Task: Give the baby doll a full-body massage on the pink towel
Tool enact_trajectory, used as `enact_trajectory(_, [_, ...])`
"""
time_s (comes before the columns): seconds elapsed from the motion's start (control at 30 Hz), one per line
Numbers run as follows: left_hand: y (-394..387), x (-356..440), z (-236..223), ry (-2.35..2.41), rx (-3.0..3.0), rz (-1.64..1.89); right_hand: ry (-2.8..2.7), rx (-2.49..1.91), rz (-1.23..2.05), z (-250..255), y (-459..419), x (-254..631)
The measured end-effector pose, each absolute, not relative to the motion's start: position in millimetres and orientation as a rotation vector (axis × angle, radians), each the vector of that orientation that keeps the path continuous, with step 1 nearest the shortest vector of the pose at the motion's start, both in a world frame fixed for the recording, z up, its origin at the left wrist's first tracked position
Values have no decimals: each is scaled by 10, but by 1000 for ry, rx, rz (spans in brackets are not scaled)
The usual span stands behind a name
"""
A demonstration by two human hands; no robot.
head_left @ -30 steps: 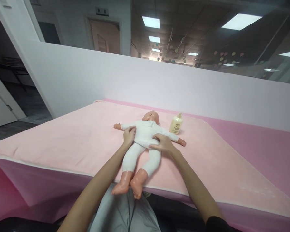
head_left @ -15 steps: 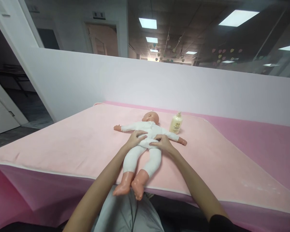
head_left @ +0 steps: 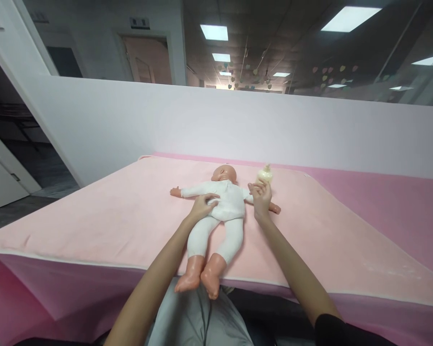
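A baby doll (head_left: 230, 204) in a white long-sleeved suit lies on its back on the pink cloth, arms spread, bare feet over the near edge. Its head is turned aside. My left hand (head_left: 202, 207) rests on the side of its belly, fingers stretched out, thumb apart. Over the doll's arm on the right, my right hand (head_left: 261, 198) is raised with loosely curled fingers, the thumb apart from them and nothing visible between. Behind it stands a pale yellow pump bottle (head_left: 265, 173); the hand hides its lower part, and I cannot tell whether they touch.
The pink cloth (head_left: 104, 216) covers a table with a raised pink edge (head_left: 389, 206) on the right. A white low wall (head_left: 216, 120) runs behind it, with glass above. My legs (head_left: 198, 317) are under the near edge.
My right hand has left the doll's waist and moved up and to the right, in front of the bottle. My left hand stays at the belly. The doll's legs have shifted slightly right.
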State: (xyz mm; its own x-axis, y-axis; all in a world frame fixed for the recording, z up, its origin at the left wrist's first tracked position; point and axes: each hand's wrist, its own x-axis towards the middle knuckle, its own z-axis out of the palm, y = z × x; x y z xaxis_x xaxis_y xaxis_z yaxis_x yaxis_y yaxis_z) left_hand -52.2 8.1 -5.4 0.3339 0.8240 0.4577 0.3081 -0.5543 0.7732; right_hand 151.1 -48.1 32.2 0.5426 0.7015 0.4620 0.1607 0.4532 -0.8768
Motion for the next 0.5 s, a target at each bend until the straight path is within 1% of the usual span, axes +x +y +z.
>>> enact_trajectory(0.07, [82, -514, -50, 976, 1983, 1175, -988, -1073, 232, 278, -470, 1477])
enact_trajectory(0.1, [84, -514, -49, 967, 1956, 1166, -1035, -1105, 201, 241, -459, 1462])
enact_trajectory(0.17, [90, -523, -44, 934, 1927, 1148, -1219, -1229, 264, 146, -420, 1450])
enact_trajectory(0.23, [96, -538, -33, 870, 1948, 1118, -1456, -1330, 399, 45, -366, 1467])
enact_trajectory(0.3, [99, -555, -14, 810, 2000, 1084, -1641, -1348, 521, -24, -316, 1509])
enact_trajectory(0.4, [85, -575, 29, 798, 2133, 1025, -1711, -1356, 600, -39, -262, 1569])
enact_trajectory(0.5, [28, -574, 82, 846, 2311, 988, -1696, -1396, 567, -12, -216, 1567])
